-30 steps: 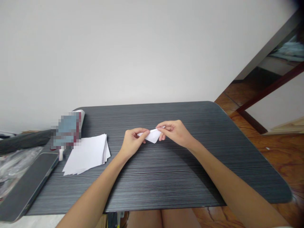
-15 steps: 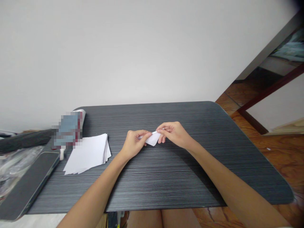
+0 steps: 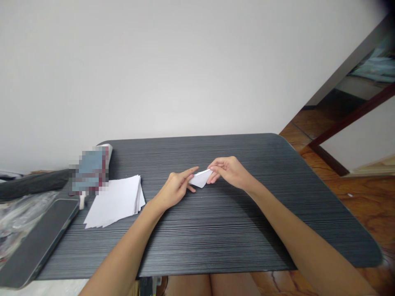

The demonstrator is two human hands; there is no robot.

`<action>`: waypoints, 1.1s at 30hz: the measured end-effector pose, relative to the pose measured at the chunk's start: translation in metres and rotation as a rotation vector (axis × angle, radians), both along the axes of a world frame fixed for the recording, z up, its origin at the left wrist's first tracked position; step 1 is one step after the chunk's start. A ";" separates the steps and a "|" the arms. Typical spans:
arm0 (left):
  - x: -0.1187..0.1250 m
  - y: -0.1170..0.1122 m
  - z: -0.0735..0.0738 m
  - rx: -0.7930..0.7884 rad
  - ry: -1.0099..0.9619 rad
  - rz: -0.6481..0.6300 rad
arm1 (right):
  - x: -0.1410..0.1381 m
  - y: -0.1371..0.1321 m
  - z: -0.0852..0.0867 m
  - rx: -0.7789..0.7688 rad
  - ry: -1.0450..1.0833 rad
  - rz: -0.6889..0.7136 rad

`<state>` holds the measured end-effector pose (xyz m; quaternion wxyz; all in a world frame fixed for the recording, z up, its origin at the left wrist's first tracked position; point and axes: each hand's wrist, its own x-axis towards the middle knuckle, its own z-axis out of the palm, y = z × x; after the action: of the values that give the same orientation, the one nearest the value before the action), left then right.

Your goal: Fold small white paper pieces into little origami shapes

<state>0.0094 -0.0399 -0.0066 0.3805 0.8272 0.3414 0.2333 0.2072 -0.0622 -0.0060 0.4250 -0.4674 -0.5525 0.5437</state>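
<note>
A small folded piece of white paper (image 3: 201, 179), pointed at its lower edge, is held over the middle of the dark table (image 3: 216, 238). My right hand (image 3: 228, 172) pinches its upper right end between thumb and fingers. At the left end, my left hand (image 3: 177, 188) has the paper between its fingers, with some of them stretched out along its upper edge and one below. The paper's left tip is partly hidden by that hand.
Left of my hands lies a stack of white paper sheets (image 3: 115, 201). Behind it is a blurred-out blue and red item (image 3: 91, 168). A small white object (image 3: 82, 201) and a dark flat panel (image 3: 40, 242) are at the left edge. A wall (image 3: 191, 74) rises behind the table.
My left thumb has moved off the paper's face and the left fingers have straightened. The right hand keeps its pinch, and the folded paper has shifted slightly right.
</note>
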 end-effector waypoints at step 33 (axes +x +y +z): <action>0.009 0.000 -0.011 -0.282 -0.314 0.013 | -0.018 -0.009 0.004 0.373 -0.248 0.093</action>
<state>0.0183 -0.0400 -0.0174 0.5394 0.7170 0.3128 0.3118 0.1888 -0.0712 -0.0016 0.4076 -0.4178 -0.7125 0.3895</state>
